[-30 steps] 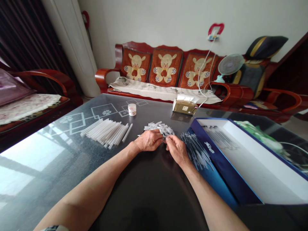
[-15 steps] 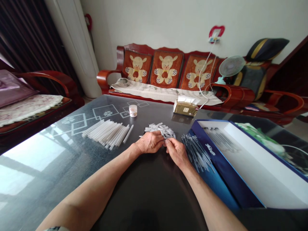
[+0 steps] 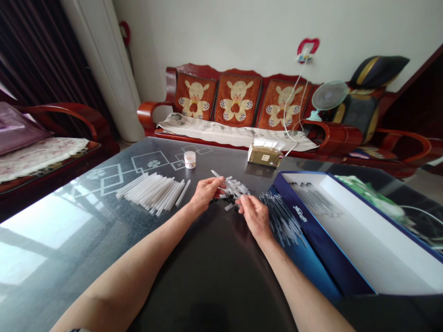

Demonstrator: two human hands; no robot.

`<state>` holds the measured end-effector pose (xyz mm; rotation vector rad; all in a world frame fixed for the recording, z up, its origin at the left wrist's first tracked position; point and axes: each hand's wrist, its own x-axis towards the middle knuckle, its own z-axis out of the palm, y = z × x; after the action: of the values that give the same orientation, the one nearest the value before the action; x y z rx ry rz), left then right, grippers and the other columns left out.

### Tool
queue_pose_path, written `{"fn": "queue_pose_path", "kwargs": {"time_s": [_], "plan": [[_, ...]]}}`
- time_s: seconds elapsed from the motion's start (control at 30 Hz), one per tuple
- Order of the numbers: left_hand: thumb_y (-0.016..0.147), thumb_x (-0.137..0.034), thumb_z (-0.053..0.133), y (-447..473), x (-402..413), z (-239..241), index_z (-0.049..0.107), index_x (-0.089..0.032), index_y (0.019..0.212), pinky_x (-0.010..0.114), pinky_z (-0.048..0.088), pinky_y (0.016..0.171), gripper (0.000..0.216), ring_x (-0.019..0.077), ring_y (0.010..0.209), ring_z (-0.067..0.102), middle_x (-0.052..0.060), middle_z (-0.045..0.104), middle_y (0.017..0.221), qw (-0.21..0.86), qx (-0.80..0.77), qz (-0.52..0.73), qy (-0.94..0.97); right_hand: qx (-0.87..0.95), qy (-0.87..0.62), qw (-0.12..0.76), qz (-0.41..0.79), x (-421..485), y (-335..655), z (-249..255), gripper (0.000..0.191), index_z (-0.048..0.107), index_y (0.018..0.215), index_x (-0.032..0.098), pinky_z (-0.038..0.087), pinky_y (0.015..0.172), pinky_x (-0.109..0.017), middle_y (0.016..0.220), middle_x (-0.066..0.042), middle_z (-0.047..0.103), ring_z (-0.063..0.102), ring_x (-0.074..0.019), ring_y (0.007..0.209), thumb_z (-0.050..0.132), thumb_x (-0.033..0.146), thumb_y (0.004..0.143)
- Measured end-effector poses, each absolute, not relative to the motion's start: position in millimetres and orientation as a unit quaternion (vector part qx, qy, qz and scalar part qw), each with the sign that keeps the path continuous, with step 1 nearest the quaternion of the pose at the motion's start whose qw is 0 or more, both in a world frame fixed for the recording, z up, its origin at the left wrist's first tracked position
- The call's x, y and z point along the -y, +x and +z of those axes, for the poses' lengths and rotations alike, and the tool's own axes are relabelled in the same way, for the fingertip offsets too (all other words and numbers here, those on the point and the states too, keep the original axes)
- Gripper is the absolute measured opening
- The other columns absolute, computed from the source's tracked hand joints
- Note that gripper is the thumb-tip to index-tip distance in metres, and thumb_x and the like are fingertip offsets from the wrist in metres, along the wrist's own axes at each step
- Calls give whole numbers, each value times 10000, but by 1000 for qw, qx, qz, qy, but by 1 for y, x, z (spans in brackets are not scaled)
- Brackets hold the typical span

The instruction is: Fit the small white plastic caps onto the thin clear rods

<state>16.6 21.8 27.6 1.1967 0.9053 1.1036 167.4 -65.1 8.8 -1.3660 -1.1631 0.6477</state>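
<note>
While the fingers of the left hand (image 3: 205, 193) pinch a white pen-like tube (image 3: 215, 174), its pointed end projects beyond them, angled up and to the left. The fingers of the right hand (image 3: 256, 216) are drawn close together; whether they pinch a small part cannot be told.

A heap of short white pieces (image 3: 238, 186) lies between and just beyond both sets of fingers, partly hidden by them. Small black parts (image 3: 221, 199) lie at the near edge of this heap, in the gap between the hands.

Left of the left fingers, a row of long white tubes (image 3: 152, 191) lies on the dark surface (image 3: 214, 267). Farther off, beyond the left fingers, stands a small cup (image 3: 189, 160); beyond the right fingers stands a tissue box (image 3: 265, 155).

Immediately right of the right fingers lies a bundle of thin rods (image 3: 284, 219). Past that bundle, the raised wall of a blue box (image 3: 321, 230) bounds the right side; green packaging (image 3: 372, 196) lies on its far side.
</note>
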Motion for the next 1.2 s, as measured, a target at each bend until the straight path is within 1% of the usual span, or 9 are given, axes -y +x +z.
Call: {"fn": "queue_pose_path", "kwargs": {"time_s": [0.17, 0.3, 0.47, 0.6, 0.7, 0.8, 0.93, 1.07, 1.2], "plan": [[662, -418, 723, 19, -20, 32, 634, -137, 790, 208, 466, 522, 321, 140, 644, 652, 51, 678, 782, 660, -351, 496, 441, 569, -579, 503, 296, 69, 159, 10, 407, 670, 750, 179, 443, 575, -238, 660, -33, 690, 586, -133, 530, 485, 516, 883], [719, -387, 644, 18, -21, 33, 631, -151, 915, 211, 454, 514, 307, 126, 599, 627, 27, 670, 749, 630, -348, 525, 455, 624, -581, 482, 203, 70, 159, 7, 321, 685, 887, 190, 477, 675, -264, 801, -52, 721, 641, -167, 666, 460, 416, 927], [786, -320, 509, 11, -32, 24, 642, -147, 1054, 199, 402, 500, 345, 95, 517, 528, -32, 583, 621, 500, -404, 544, 540, 778, -504, 375, 6, 69, 163, 3, 274, 681, 1058, 194, 414, 955, -355, 1119, -79, 683, 564, -229, 1083, 454, 160, 909], [827, -233, 447, 7, -32, 20, 686, -169, 1060, 204, 417, 587, 340, 108, 593, 549, -24, 591, 627, 330, -457, 467, 681, 805, -526, 270, -44, 70, 163, 2, 292, 676, 1087, 234, 400, 891, -390, 1141, -53, 682, 528, -245, 1103, 475, 124, 905], [863, -214, 445, 9, -25, 21, 708, -181, 1021, 210, 425, 650, 308, 123, 683, 593, 5, 654, 718, 221, -452, 415, 758, 803, -538, 251, -51, 71, 162, 2, 252, 682, 1048, 240, 397, 848, -379, 1056, -56, 697, 552, -235, 1041, 497, 142, 907], [899, -285, 486, 11, -20, 18, 706, -184, 1020, 219, 443, 685, 271, 148, 760, 633, 38, 690, 816, 136, -427, 396, 802, 793, -533, 293, -43, 69, 161, 1, 236, 676, 1013, 223, 410, 846, -371, 1007, -66, 688, 572, -226, 991, 490, 136, 897], [926, -335, 484, 12, -19, 10, 688, -197, 1056, 232, 475, 698, 278, 171, 802, 670, 54, 709, 871, 76, -397, 373, 835, 686, -545, 482, 17, 60, 167, -5, 236, 638, 1051, 187, 460, 863, -358, 1021, -88, 653, 596, -206, 945, 485, 172, 873], [945, -331, 460, 13, -15, 10, 649, -216, 1150, 245, 505, 753, 302, 184, 894, 690, 57, 726, 989, 75, -327, 332, 881, 478, -546, 649, 228, 51, 175, -9, 325, 612, 1100, 176, 500, 808, -331, 996, -61, 660, 617, -171, 854, 596, 347, 825], [957, -325, 435, 14, -10, 14, 622, -220, 1199, 256, 520, 748, 324, 192, 915, 695, 54, 724, 1043, 65, -286, 300, 908, 326, -464, 717, 405, 48, 174, -6, 445, 617, 1044, 186, 510, 778, -292, 910, -6, 675, 624, -132, 792, 762, 397, 680]]}}
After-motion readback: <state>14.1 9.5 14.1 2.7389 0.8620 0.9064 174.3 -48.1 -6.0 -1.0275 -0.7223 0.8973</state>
